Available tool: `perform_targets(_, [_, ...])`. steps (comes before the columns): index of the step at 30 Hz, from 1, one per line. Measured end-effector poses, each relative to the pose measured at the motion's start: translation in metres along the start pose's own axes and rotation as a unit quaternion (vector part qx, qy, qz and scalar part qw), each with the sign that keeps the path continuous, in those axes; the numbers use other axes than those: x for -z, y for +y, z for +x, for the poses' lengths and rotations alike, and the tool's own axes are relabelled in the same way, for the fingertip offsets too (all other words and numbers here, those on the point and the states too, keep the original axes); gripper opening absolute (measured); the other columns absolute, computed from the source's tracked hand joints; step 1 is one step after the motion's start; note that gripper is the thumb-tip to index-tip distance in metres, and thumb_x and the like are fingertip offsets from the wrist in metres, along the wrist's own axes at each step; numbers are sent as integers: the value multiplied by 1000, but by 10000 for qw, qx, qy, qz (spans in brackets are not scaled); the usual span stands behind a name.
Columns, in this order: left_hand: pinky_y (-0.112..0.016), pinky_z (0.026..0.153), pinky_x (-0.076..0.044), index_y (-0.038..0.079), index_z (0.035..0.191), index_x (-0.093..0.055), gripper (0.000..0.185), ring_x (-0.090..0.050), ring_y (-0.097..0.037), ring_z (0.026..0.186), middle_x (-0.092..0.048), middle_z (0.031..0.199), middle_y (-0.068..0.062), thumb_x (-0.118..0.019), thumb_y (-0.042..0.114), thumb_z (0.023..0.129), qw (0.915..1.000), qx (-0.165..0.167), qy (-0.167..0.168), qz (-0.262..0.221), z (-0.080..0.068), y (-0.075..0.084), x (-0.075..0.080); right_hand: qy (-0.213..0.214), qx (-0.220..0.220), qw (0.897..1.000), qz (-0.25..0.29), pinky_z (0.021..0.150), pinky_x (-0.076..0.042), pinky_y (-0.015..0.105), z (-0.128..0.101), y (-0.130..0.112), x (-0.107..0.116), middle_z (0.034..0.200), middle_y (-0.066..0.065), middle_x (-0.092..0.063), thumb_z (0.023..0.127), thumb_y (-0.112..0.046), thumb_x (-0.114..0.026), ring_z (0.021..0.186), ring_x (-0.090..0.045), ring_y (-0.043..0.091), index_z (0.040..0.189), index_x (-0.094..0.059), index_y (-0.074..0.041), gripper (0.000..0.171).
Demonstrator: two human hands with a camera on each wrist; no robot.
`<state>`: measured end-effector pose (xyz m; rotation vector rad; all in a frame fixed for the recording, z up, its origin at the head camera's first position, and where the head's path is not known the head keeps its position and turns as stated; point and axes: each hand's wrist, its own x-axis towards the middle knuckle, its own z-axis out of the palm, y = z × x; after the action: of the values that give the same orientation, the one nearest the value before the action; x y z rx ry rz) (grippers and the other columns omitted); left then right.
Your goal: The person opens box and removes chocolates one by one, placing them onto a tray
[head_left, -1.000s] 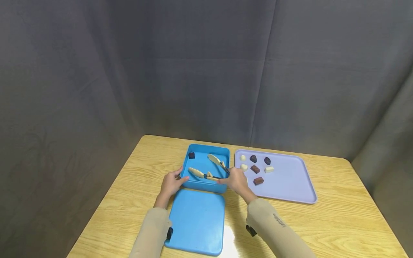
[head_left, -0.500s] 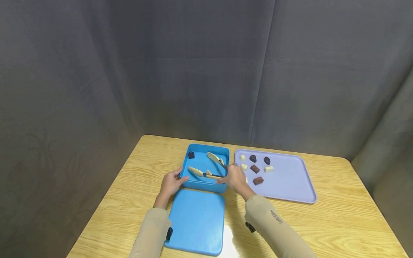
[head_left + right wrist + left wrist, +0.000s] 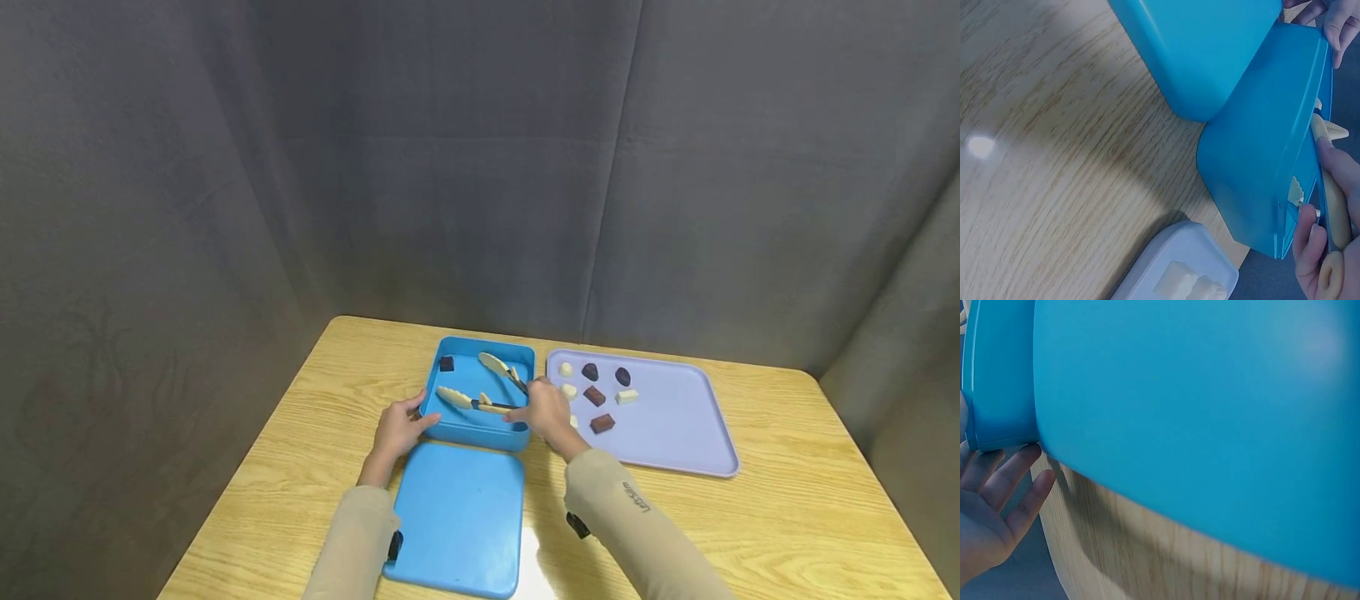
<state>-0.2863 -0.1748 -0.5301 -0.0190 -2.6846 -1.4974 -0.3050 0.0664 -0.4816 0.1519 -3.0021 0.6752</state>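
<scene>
My right hand (image 3: 547,411) grips a pair of tongs (image 3: 1337,209) with cream heads and dark arms. The two heads (image 3: 454,398) are spread apart over the inside of the blue box (image 3: 472,435). A dark square chocolate piece (image 3: 447,363) lies in the box's back left corner, apart from the tongs. My left hand (image 3: 397,429) holds the box at its front left corner, the thumb at the front rim and the fingers along the left side. In the left wrist view, the fingers (image 3: 1016,472) lie against the box wall.
A blue lid (image 3: 457,521) lies flat in front of the box. To the right is a lavender tray (image 3: 675,417) with several pieces, among them a brown block (image 3: 602,423), a white block (image 3: 627,397) and a dark oval (image 3: 623,377). A grey curtain hangs behind the table.
The tongs and my right hand have shifted slightly left, and the right sleeve has moved a little left. My left hand stays on the box. The dark piece has not moved.
</scene>
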Motion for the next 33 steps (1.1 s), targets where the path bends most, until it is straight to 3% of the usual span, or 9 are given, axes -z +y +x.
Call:
perform_targets(7, [-38,85,-44,2,127,-47,54,-49,-31,111,-46,127,-16,-68,18,80,9999,-2,32,-112,1,2,1,-50,-40,10000,5,46,-33,29,6,-4,-1,67,4,-46,57,-34,-83,58,-41,17,73,-58,-3,43])
perform_targets(11, [-39,86,-44,2,128,-47,54,-48,-32,112,-46,128,-17,-68,18,80,10000,53,42,-61,1,4,1,-89,-105,9999,8,45,-34,29,8,-5,-1,64,4,-49,59,-33,-83,58,-43,17,75,-60,-3,41])
perform_targets(16, [-39,84,-45,3,127,-48,54,-49,-32,110,-47,127,-17,-68,18,80,9999,82,54,-28,-1,4,1,-138,-26,9997,-200,58,-47,34,10,-4,-2,97,11,-65,63,-32,-81,79,-59,22,107,-64,-4,55])
perform_targets(18, [-38,84,-45,4,127,-48,54,-49,-31,110,-47,127,-16,-68,19,80,9999,109,48,-30,-1,4,1,-164,2,9996,-218,62,-48,36,11,-5,-1,108,12,-62,64,-31,-80,87,-59,25,114,-61,-4,59])
perform_targets(20, [-38,85,-45,4,128,-48,54,-49,-31,110,-47,127,-16,-69,19,80,9999,103,41,-43,-1,3,1,-184,4,9994,-278,60,-48,36,13,-7,-2,107,12,-62,65,-31,-79,88,-59,25,115,-61,-6,58])
perform_targets(27, [-38,86,-44,5,128,-48,56,-49,-31,110,-46,127,-17,-69,21,79,9999,109,59,0,-1,4,2,-290,51,9989,-356,46,-42,30,17,-16,-1,102,10,-64,68,-31,-77,70,-55,19,114,-62,-8,53])
perform_targets(33, [-38,85,-44,5,128,-48,56,-49,-31,110,-46,128,-16,-69,21,79,9999,123,46,-28,-1,3,2,-329,-7,9987,-379,42,-37,26,18,-17,-2,92,6,-64,71,-30,-76,64,-51,17,113,-63,-9,49])
